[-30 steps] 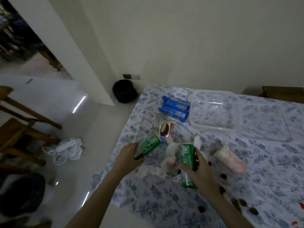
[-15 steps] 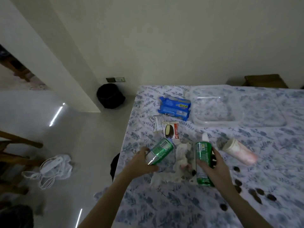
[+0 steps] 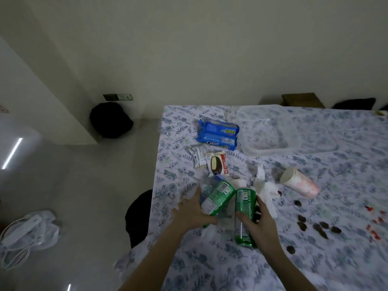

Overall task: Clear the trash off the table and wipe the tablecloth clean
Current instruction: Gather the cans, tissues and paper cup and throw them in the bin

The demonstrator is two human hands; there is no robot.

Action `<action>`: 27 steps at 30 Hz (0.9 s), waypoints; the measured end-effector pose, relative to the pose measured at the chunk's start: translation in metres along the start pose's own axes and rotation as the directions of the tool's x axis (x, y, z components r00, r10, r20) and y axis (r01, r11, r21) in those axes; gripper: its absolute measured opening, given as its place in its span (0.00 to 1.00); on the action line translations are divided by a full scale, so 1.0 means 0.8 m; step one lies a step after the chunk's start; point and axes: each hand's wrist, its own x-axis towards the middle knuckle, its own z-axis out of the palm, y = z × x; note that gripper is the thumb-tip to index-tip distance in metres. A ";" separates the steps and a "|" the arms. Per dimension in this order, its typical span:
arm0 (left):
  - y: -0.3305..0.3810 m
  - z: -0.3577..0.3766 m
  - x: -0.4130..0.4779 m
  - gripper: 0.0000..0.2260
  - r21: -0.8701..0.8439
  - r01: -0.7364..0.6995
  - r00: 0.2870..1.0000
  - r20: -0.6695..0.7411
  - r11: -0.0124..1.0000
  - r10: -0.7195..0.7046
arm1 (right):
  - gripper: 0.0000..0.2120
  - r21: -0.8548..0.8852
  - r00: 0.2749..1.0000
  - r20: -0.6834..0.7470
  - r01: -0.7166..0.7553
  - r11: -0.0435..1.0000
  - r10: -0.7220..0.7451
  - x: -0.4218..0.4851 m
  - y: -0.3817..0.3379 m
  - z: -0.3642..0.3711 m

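Left hand (image 3: 194, 213) wrapped around a green can (image 3: 218, 196), tilted, top pointing away and to the right, held together with a clear plastic bottle (image 3: 206, 186) just above the counter (image 3: 346, 259). Right hand (image 3: 260, 223) closed around a second green can (image 3: 244, 217), nearly upright, base toward the camera. Tops of the two cans almost touching. Crumpled white tissue (image 3: 265, 185) lying just beyond the right hand. Pink paper cup (image 3: 299, 182) on its side, farther right. Two small snack wrappers (image 3: 210, 162) beyond the cans, a blue biscuit pack (image 3: 218, 134) past them, a clear plastic box (image 3: 270, 131) beside that. Dark brown crumbs (image 3: 321, 226) and red bits (image 3: 373, 225) scattered on the flowered tablecloth (image 3: 210, 267) at right. Black bin (image 3: 110, 120) on the floor by the wall.
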 end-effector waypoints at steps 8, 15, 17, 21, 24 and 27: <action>0.003 0.012 -0.004 0.57 -0.016 -0.025 0.998 -0.061 1.000 0.024 | 0.39 0.012 1.000 -0.019 -0.012 1.000 0.012 0.004 0.009 0.006; 0.008 0.006 -0.016 0.60 -0.160 -0.022 0.999 -0.045 0.987 0.015 | 0.29 0.096 1.000 0.018 -0.001 0.995 -0.001 0.007 0.007 0.003; 0.006 0.008 -0.015 0.62 -0.224 0.001 1.000 -0.022 0.975 -0.006 | 0.27 0.114 0.999 0.038 -0.011 0.993 0.006 0.010 0.008 0.003; 0.000 0.014 0.001 0.54 -0.441 0.005 0.999 -0.030 0.898 -0.021 | 0.24 0.136 0.996 0.082 0.006 0.991 -0.017 0.017 0.009 0.008; 0.002 0.005 -0.011 0.44 -0.568 0.030 1.000 0.011 0.822 -0.029 | 0.24 0.134 0.991 0.132 0.016 0.991 -0.033 0.021 0.014 0.015; -0.012 -0.002 -0.014 0.35 -0.681 0.050 0.999 0.043 0.730 -0.028 | 0.25 0.139 0.987 0.151 0.030 0.990 -0.051 0.021 0.006 0.024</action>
